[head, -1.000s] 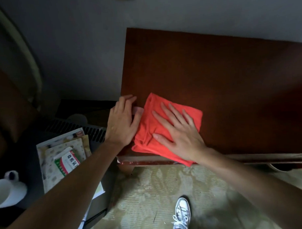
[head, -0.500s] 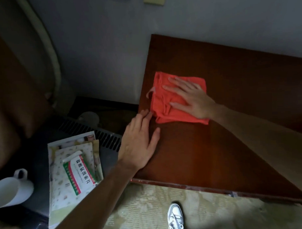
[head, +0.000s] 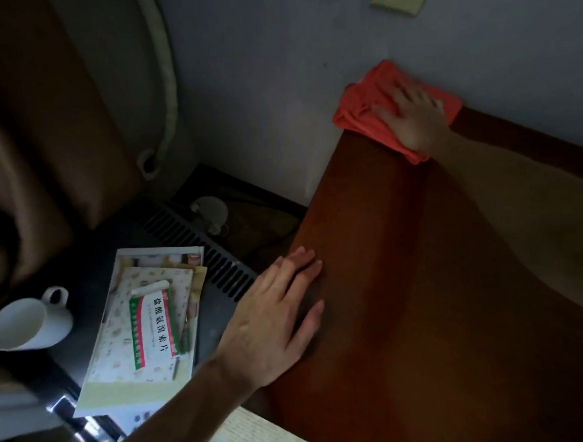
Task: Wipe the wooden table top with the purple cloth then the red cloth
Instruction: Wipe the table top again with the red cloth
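Note:
The red cloth (head: 362,112) lies bunched at the far left corner of the dark wooden table top (head: 418,299), against the wall. My right hand (head: 412,120) presses flat on it, fingers spread toward the corner. My left hand (head: 273,320) rests flat on the table's left edge, nearer to me, with fingers apart and nothing in it. No purple cloth is in view.
Left of the table stands a lower dark unit with vent slots (head: 202,250). On it lie a stack of papers with a green-and-red medicine box (head: 155,328) and a white cup (head: 26,322). A grey wall (head: 278,72) backs the table.
My right hand has pushed the red cloth away from the front edge to the far left corner. My left hand has stayed flat at the left edge.

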